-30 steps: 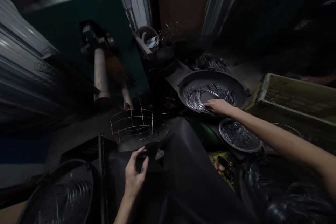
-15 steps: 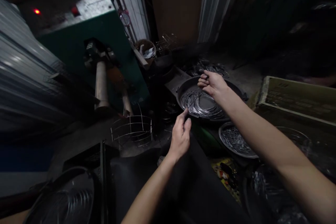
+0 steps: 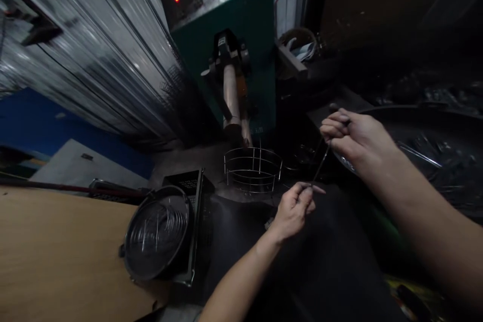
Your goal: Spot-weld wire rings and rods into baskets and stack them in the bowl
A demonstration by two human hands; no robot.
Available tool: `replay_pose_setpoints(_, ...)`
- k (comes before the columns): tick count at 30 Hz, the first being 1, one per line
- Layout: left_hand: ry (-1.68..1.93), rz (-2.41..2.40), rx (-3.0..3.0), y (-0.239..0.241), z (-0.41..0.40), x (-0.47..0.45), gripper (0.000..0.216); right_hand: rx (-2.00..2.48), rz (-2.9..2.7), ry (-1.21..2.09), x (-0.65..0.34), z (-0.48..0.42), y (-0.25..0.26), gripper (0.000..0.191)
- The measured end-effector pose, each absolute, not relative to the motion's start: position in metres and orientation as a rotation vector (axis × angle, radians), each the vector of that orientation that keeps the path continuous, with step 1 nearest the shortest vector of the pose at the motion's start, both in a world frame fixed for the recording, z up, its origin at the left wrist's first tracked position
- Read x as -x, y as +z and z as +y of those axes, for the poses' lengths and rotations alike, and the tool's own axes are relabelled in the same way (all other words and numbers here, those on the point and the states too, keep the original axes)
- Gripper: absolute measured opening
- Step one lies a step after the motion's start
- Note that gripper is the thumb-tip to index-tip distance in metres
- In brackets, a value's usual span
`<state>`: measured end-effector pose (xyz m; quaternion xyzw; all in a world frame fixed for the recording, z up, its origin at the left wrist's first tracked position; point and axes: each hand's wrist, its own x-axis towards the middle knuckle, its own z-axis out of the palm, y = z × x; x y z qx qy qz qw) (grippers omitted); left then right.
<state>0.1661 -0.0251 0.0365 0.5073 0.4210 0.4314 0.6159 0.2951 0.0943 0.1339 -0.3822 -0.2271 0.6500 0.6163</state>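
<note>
My right hand (image 3: 356, 138) pinches a thin metal wire (image 3: 320, 165) between its fingers, just above the rim of a large dark wok-shaped pan (image 3: 400, 109) that holds more wires. The wire's lower end reaches my left hand (image 3: 294, 211), whose fingertips close on it. A round wire frame (image 3: 252, 158) with stacked rings and upright bars stands a little beyond my left hand. Much of the pan's inside is dark and cut off by the picture's right edge.
A green machine (image 3: 241, 15) with a vertical press post (image 3: 231, 95) stands ahead. Corrugated metal sheeting (image 3: 98, 55) runs along the left. A dark round pan (image 3: 130, 246) holding coiled wire sits on a wooden board (image 3: 64, 246), and dark cloth (image 3: 320, 266) lies below my hands.
My view has swung left. My right hand has risen from the wires in the pan with one wire, and my left hand has come up to that wire and closed on it.
</note>
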Motion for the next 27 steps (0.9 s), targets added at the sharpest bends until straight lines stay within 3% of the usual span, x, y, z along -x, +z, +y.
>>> replay_pose_setpoints(4, 1.110, 1.126, -1.152, 0.045, -0.019, -0.149, 0.040, 1.035, -0.996, 1.349, -0.258, 0.062, 0.102, 0.009)
replay_pose_setpoints(7, 0.940, 1.175, -1.347, 0.060, -0.019, -0.109, 0.038, 1.146, -1.376, 1.250, -0.237, 0.040, 0.075, 0.025)
replay_pose_setpoints(10, 0.883, 1.359, -1.708, 0.072, -0.018, -0.048, 0.035, 1.133, -1.356, 1.281, -0.226, 0.055, 0.065, 0.034)
replay_pose_setpoints(14, 1.036, 1.588, -2.066, 0.067, 0.013, 0.007, 0.084, 1.050, -1.172, 1.397, -0.212, 0.111, 0.070, 0.024)
replay_pose_setpoints(16, 1.032, 1.565, -2.146, 0.053, 0.036, 0.009, 0.095, 1.043, -1.074, 1.488, -0.203, 0.131, 0.072, 0.019)
replay_pose_setpoints(21, 1.430, 1.460, -1.999, 0.020, 0.061, -0.010, 0.077, 1.011, -1.083, 1.629, -0.187, 0.140, 0.068, 0.023)
replay_pose_setpoints(27, 1.539, 1.403, -1.981, 0.015, 0.052, -0.002, 0.074, 0.972, -1.144, 1.661, -0.177, 0.135, 0.074, 0.031)
